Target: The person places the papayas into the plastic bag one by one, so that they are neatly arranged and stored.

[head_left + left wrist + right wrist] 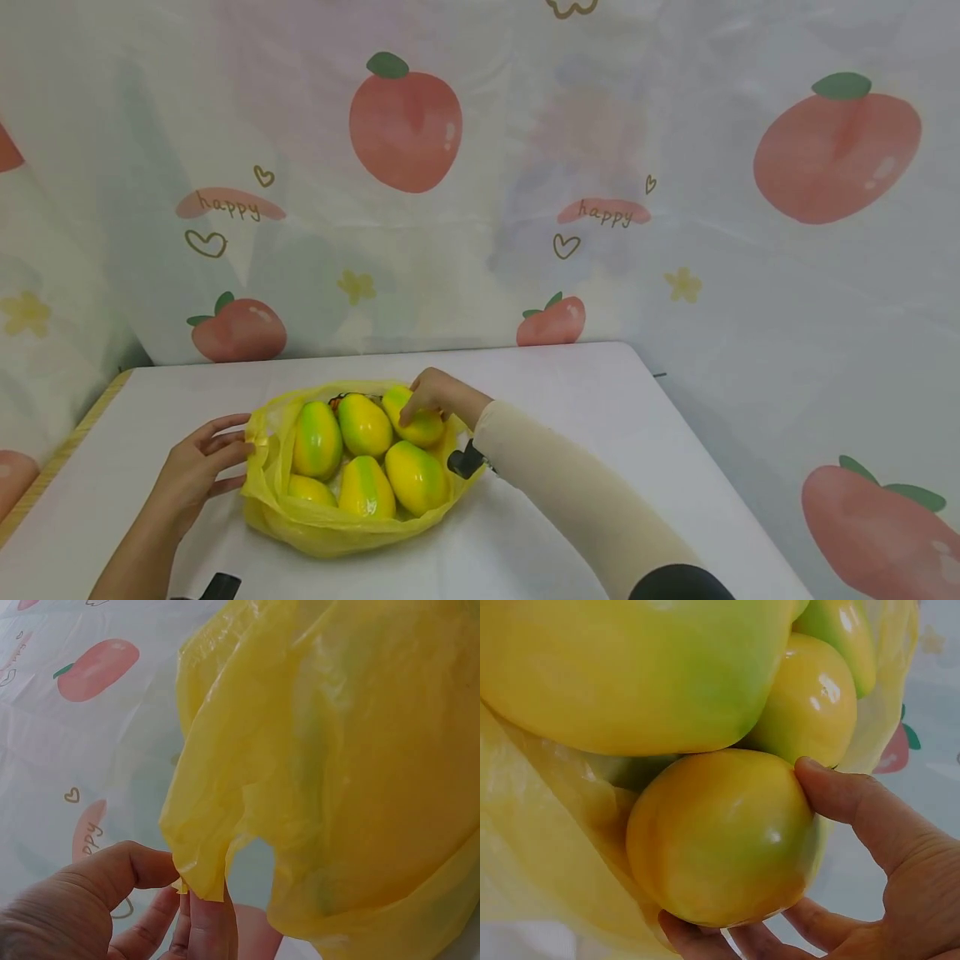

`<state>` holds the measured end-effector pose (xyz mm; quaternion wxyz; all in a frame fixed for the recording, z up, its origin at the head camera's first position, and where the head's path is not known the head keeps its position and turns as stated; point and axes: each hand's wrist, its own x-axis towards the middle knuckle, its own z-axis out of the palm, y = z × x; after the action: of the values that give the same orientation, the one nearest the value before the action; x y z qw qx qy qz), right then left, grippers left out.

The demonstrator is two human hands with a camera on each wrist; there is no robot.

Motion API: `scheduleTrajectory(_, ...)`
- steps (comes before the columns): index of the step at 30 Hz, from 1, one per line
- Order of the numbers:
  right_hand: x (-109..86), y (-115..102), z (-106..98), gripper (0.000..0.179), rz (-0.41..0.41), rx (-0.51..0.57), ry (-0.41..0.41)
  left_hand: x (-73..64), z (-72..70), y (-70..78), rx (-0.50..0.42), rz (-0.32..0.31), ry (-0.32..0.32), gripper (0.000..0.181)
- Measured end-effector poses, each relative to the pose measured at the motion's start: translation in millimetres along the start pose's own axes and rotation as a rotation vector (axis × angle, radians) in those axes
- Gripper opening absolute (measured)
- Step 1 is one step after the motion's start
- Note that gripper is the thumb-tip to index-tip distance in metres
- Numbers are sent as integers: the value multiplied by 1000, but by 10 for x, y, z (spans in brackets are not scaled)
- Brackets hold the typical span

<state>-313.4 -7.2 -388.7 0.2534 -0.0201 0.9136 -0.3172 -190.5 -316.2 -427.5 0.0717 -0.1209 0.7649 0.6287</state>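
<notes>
A yellow plastic bag (pixel 322 540) lies with its mouth spread wide, holding several glossy yellow-green mangoes (pixel 365 425). On the bag's left side, my left hand (pixel 193 467) pinches the bag's edge between thumb and fingers, as the left wrist view shows at a bag corner (pixel 202 862). My right hand (pixel 446 396) reaches in at the back right and grips one mango (pixel 720 832), thumb on one side and fingers round the other. That mango still sits among the others, next to a larger-looking one (pixel 645 675) in the right wrist view.
The bag stands on a white-covered table (pixel 570 467) with a wooden strip (pixel 67 442) along its left edge. A fruit-printed cloth (pixel 480 275) hangs behind and at the sides. Something small, dark and orange (pixel 337 402) shows behind the mangoes; its kind is unclear.
</notes>
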Motion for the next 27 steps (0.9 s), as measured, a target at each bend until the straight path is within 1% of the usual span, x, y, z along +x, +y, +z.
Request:
scheduleTrajectory(7, -4, -4, 48, 66, -48, -59, 37, -7, 22, 15, 13, 10, 8, 59)
scheduleTrajectory(12, -2, -14, 66, 66, -44, -102, 55, -10, 29, 14, 18, 5, 10, 63)
scheduleTrajectory(16, 8, -30, 74, 65, -39, -116, 66, -12, 13, 14, 7, 13, 9, 59)
scheduleTrajectory(19, 10, -25, 79, 67, -36, -104, 53, -16, 3, 16, 5, 14, 7, 58)
scheduleTrajectory(22, 17, -5, 65, 68, -35, -105, 29, -16, -4, 18, 12, 15, 5, 61)
scheduleTrajectory(27, 4, 11, -30, 67, -38, -57, -18, -17, -20, 40, 41, 39, 3, 64)
